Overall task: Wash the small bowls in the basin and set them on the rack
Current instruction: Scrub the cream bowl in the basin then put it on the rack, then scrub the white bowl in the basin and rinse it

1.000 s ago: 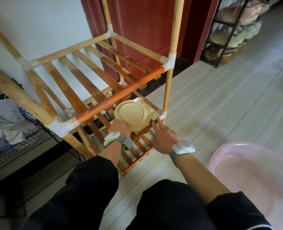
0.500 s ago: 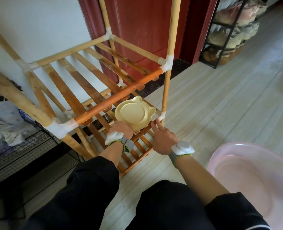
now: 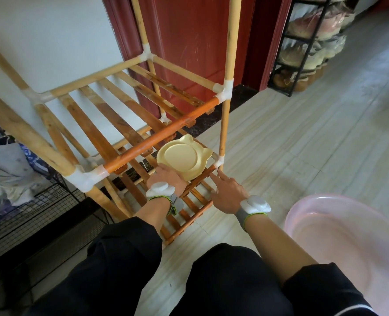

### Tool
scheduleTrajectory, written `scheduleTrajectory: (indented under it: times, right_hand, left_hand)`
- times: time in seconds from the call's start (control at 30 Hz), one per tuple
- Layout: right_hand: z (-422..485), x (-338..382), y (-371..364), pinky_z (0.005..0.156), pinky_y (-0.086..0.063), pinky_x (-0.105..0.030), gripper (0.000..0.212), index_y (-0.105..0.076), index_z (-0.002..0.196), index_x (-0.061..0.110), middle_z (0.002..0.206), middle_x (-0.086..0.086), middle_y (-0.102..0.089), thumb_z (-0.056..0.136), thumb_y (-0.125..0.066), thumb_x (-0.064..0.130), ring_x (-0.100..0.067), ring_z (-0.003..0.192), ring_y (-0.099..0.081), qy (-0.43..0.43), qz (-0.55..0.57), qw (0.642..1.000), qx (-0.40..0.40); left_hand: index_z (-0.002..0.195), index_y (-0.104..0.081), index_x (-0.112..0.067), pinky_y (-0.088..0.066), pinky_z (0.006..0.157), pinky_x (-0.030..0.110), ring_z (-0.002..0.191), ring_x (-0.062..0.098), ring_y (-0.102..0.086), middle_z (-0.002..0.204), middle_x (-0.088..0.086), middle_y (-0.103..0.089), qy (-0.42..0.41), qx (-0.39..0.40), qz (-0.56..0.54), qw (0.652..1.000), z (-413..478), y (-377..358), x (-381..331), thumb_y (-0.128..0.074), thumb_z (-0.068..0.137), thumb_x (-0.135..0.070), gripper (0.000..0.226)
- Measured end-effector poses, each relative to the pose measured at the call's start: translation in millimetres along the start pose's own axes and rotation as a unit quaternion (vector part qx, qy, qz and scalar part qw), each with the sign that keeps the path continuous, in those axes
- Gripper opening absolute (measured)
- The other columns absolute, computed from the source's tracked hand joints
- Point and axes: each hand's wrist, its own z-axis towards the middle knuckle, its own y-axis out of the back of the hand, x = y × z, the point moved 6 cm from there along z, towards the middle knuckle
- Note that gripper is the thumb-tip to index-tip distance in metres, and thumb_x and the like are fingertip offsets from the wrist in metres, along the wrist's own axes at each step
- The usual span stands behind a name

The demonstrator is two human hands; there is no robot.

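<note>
A pale yellow bowl (image 3: 184, 157) with two small ears lies upside down on the lower slatted shelf of the wooden rack (image 3: 143, 142). My left hand (image 3: 166, 176) holds its near rim from below the orange bar. My right hand (image 3: 228, 191) rests beside the bowl with straight fingers touching the shelf's front right corner, next to the upright post. The pink basin (image 3: 346, 238) stands on the floor at the lower right; its inside is blurred and I see no bowl in it.
A red door (image 3: 195, 42) stands behind the rack. A black shoe rack (image 3: 307, 42) with shoes is at the upper right. A black wire basket (image 3: 18, 208) with cloth sits at the left. My dark-trousered knees (image 3: 189, 277) fill the bottom.
The yellow bowl has settled a little lower onto the shelf with my left hand still on its rim. My right hand stays at the shelf corner.
</note>
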Motion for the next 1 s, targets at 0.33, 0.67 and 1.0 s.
scheduleTrajectory:
  times: [0.33, 0.67, 1.0]
  right_hand:
    - [-53.9, -100.1, -6.1, 0.102, -0.047, -0.037, 0.051, -0.042, 0.146, 0.028, 0.142, -0.001, -0.055, 0.095, -0.047, 0.025, -0.028, 0.128, -0.052, -0.152, 0.139, 0.978, -0.034]
    - [-202.8, -239.8, -23.5, 0.091, -0.047, -0.032, 0.028, -0.068, 0.112, 0.023, 0.116, -0.006, -0.070, 0.091, -0.049, 0.025, -0.032, 0.110, -0.060, -0.348, 0.193, 0.913, -0.090]
    - [-320.2, -294.1, -112.8, 0.066, -0.055, -0.029, 0.029, -0.072, 0.104, 0.005, 0.069, -0.002, -0.058, 0.091, -0.060, 0.029, -0.024, 0.072, -0.066, -0.476, 0.223, 0.848, 0.072]
  left_hand:
    - [0.111, -0.062, -0.024, -0.049, 0.084, 0.040, 0.112, 0.025, -0.051, 0.120, 0.001, -0.054, -0.418, -0.021, 0.008, 0.908, -82.4, 35.6, -96.8, -0.043, 0.096, -0.028, 0.025]
    - [0.109, -0.065, -0.026, -0.045, 0.072, 0.030, 0.101, 0.031, -0.064, 0.116, 0.003, -0.066, -0.650, 0.006, 0.216, 0.729, -212.3, 41.1, -273.4, -0.043, 0.090, -0.024, 0.029]
    - [0.102, -0.068, -0.018, -0.044, 0.068, 0.029, 0.092, 0.030, -0.066, 0.107, 0.005, -0.071, -0.743, 0.123, 0.250, 0.608, -395.1, -90.4, -290.5, -0.048, 0.090, -0.023, 0.023]
